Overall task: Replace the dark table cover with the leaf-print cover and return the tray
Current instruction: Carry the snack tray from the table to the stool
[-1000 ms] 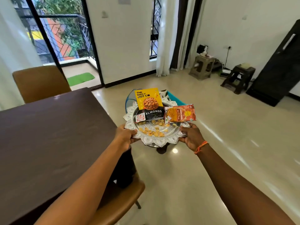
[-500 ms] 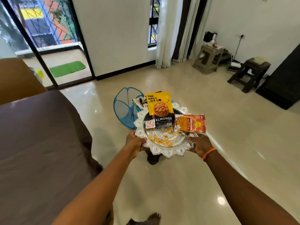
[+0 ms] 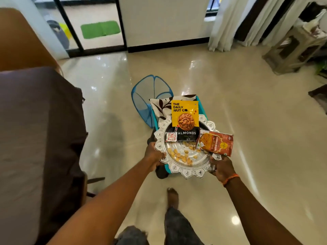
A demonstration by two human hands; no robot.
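Silver tray (image 3: 187, 171), round with a scalloped rim, carried level above the floor, well to the right of the table. The left hand (image 3: 154, 154) grips its left rim, fingers curled under the edge; the right hand (image 3: 223, 167) grips its near-right rim likewise, an orange thread at that wrist. Both hands are thus clamped on the tray, one on each side, so neither is free.

On the tray: a yellow almond packet (image 3: 185, 119) upright at the far side, a red snack packet (image 3: 215, 145) overhanging the right rim, a small white sachet (image 3: 171, 137) at the left, and loose nuts (image 3: 180, 154) scattered near the middle.

Leaf-print cover (image 3: 160, 106), folded, lying just beyond the tray's far edge and lower, on something teal (image 3: 197, 100), partly hidden by the tray. A blue mesh hamper (image 3: 148, 96) stands against its far-left side.

Dark table cover (image 3: 35, 129) lies on the table at the left, draping over the right edge; a brown chair (image 3: 23, 43) stands at the far-left end.

Judgement: the swap has not begun. The leaf-print cover lies straight ahead and below the hands, about equally near to both; reaching it probably requires setting the tray down first, and where cannot be told.
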